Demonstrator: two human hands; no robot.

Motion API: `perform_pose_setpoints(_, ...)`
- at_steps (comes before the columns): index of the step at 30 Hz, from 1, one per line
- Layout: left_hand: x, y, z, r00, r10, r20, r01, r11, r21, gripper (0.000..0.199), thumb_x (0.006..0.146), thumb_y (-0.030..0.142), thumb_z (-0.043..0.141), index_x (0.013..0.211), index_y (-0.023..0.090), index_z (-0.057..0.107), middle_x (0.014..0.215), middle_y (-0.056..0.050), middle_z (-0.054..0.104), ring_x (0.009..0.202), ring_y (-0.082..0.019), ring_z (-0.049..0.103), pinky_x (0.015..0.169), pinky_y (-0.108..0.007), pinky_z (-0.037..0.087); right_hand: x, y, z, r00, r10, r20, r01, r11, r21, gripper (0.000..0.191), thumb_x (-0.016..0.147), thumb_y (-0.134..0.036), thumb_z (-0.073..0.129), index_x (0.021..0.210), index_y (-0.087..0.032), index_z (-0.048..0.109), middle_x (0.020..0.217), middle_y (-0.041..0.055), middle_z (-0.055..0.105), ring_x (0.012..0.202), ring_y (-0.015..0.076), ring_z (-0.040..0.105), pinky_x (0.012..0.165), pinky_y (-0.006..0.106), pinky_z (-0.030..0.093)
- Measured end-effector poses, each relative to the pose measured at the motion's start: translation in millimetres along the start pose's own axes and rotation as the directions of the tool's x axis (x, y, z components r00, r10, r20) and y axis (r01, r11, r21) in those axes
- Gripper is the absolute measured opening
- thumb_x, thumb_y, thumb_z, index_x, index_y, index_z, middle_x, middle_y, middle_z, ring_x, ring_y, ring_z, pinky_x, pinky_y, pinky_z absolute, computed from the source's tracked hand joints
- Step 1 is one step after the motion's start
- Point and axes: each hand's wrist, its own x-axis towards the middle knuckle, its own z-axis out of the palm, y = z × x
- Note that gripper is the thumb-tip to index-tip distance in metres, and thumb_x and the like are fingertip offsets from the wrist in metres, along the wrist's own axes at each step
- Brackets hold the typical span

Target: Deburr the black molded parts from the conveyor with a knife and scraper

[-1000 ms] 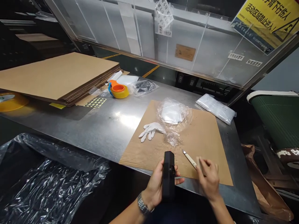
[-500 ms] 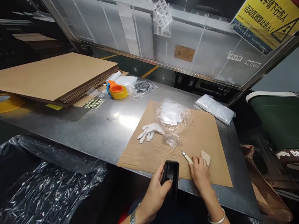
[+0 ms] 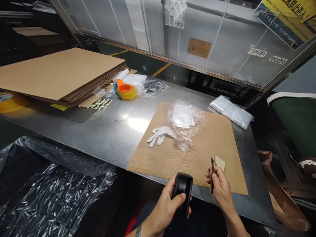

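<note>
My left hand [image 3: 164,209] grips a hollow, rounded black plastic shell [image 3: 182,179], thumb across its front, near the table's front edge. In my right hand [image 3: 222,187] a slim craft knife [image 3: 211,176] stands upright, pinched between thumb and fingers with its tip up. Just behind that hand, a pale eraser-like block [image 3: 219,163] rests on the cardboard sheet [image 3: 155,164]. Farther back on the same sheet are a white glove [image 3: 160,134] and a crumpled clear plastic bag [image 3: 184,143] with white pieces [image 3: 183,115].
Stacked cardboard [image 3: 61,72] fills the table's left end, with a tape dispenser [image 3: 125,90] and a label sheet [image 3: 100,103] beside it. A clear packet [image 3: 232,112] lies back right. A bin lined with black plastic [image 3: 54,194] stands front left.
My right hand has picked the craft knife up off the cardboard and turned it upright, moving slightly right. My left hand still holds the black shell. The head view has shifted a little.
</note>
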Motion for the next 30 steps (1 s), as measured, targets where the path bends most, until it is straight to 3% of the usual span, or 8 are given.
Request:
perform_pose_setpoints(4,-3.3,-1.0,-2.7,0.997,-0.018,0.077,0.014,0.998,0.055,0.05,0.08,0.034,0.056,0.121,0.018,0.034,0.078,-0.006,0.059,0.054,-0.017,0.057,0.052,-0.03,0.046,-9.2,-28.3,-10.0,0.993,0.028,0.116,-0.061,0.955,0.29,0.022,0.093,-0.037,0.035,0.096,-0.019,0.048,0.067,-0.002,0.043,0.062,0.0119,0.044,0.058,0.023,0.04)
perform_pose_setpoints(9,-12.8,-2.2,-5.7,0.97,-0.109,0.219,0.102,0.994,0.043,0.052,0.081,0.041,0.054,0.123,0.018,0.032,0.077,-0.006,0.058,0.052,-0.016,0.056,0.051,-0.029,0.044,-18.9,-48.3,-18.8,0.949,-0.02,0.315,-0.099,0.929,0.357,0.023,0.09,-0.039,0.044,0.082,-0.019,0.052,0.069,-0.0011,0.046,0.063,0.0111,0.042,0.057,0.023,0.035)
perform_pose_setpoints(13,-17.6,-2.6,-4.9,0.95,-0.117,0.291,0.098,0.992,0.079,0.042,0.081,0.042,0.055,0.113,0.017,0.042,0.078,-0.006,0.057,0.054,-0.015,0.055,0.052,-0.026,0.041,-23.7,-57.9,-16.0,0.948,-0.137,0.288,0.002,0.906,0.424,0.021,0.081,-0.038,0.06,0.093,-0.021,0.06,0.062,-0.0039,0.045,0.055,0.0095,0.039,0.052,0.022,0.032)
perform_pose_setpoints(19,-22.6,0.5,-2.3,0.949,-0.12,0.293,0.099,0.991,0.085,0.038,0.078,0.045,0.059,0.103,0.018,0.048,0.076,-0.004,0.055,0.056,-0.015,0.054,0.052,-0.026,0.042,-21.4,-61.7,-11.4,0.901,-0.258,0.347,0.094,0.9,0.425,0.017,0.081,-0.034,0.062,0.087,-0.019,0.068,0.067,0.0018,0.057,0.057,0.0113,0.048,0.052,0.024,0.036)
perform_pose_setpoints(25,-28.3,3.6,2.2,0.957,-0.122,0.263,0.106,0.992,0.074,0.041,0.075,0.043,0.064,0.104,0.017,0.049,0.073,-0.004,0.056,0.059,-0.015,0.051,0.057,-0.026,0.041,-23.0,-60.2,-11.9,0.888,-0.301,0.347,0.16,0.911,0.381,0.018,0.083,-0.033,0.057,0.08,-0.018,0.067,0.062,0.0021,0.056,0.056,0.0118,0.047,0.051,0.025,0.036)
perform_pose_setpoints(30,-28.1,1.2,3.0,0.947,-0.167,0.274,0.153,0.986,0.071,0.036,0.076,0.04,0.062,0.1,0.017,0.048,0.07,-0.002,0.057,0.058,-0.013,0.049,0.056,-0.025,0.039,-26.5,-56.6,-8.1,0.896,-0.278,0.347,0.145,0.921,0.362,0.023,0.085,-0.034,0.054,0.071,-0.018,0.062,0.057,0.0001,0.05,0.053,0.0108,0.043,0.05,0.025,0.034)
